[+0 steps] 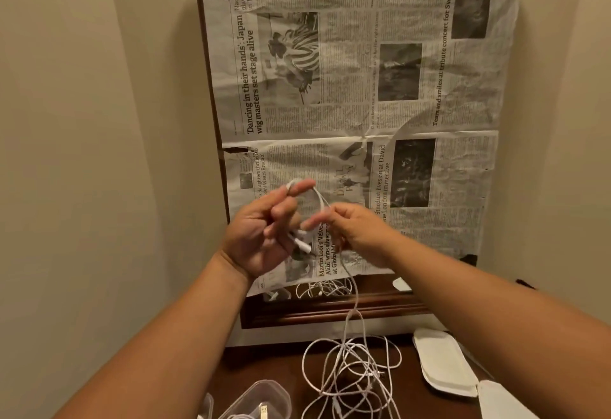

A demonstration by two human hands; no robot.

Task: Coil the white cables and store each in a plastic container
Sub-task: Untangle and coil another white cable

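My left hand [264, 236] is raised in front of the mirror, fingers curled round one end of a white cable [319, 195], whose plug pokes out below the palm. The cable loops over my left fingertips and across to my right hand [355, 230], which pinches it. From there it hangs down to a tangled pile of white cables [350, 375] on the dark wooden table [284, 365]. A clear plastic container [261, 398] with a coiled cable inside sits at the bottom edge, left of the pile.
A newspaper sheet [357, 88] covers a wood-framed mirror [330, 313] leaning on the wall behind the table. White container lids [443, 362] lie at the right of the table. Beige walls close in on both sides.
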